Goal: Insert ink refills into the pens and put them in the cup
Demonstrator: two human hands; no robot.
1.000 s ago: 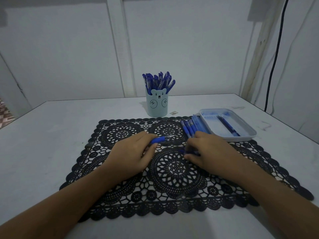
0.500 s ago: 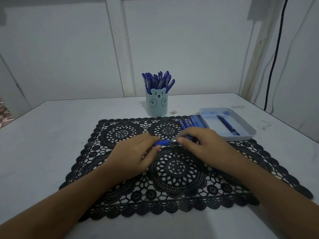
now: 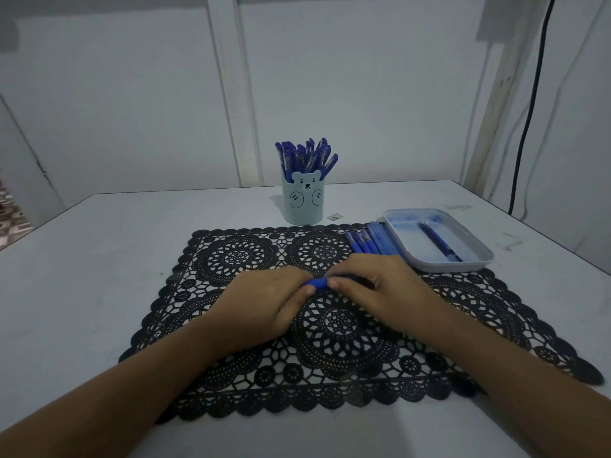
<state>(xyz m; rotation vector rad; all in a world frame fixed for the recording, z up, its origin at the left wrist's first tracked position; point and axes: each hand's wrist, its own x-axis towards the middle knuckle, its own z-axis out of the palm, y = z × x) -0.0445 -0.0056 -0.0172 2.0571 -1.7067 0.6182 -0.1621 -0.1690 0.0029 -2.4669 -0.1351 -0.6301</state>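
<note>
Both grips meet over the middle of the black lace mat (image 3: 231,259), which lies on the pale surface (image 3: 99,259). The left grip (image 3: 264,302) comes in from 7 o'clock and pinches the blue end of a pen (image 3: 315,283) between thumb and fingers. The right grip (image 3: 380,285), in from 4 o'clock, is curled round the rest of the same pen and hides most of its barrel. The fingertips of the two nearly touch.

The pen lies roughly level, just above the mat. At 12 o'clock from it, just past the mat's far edge, stands the bear-faced cup (image 3: 302,203), packed with upright pens (image 3: 307,157). At 2 o'clock, loose pens (image 3: 370,242) lie in a row on the mat, just beside a shallow tray (image 3: 446,267). The tray holds one dark stick (image 3: 438,241); I cannot tell whether it is a pen or a refill. A small scrap (image 3: 334,217) lies on the surface at the cup's 3 o'clock.
</note>
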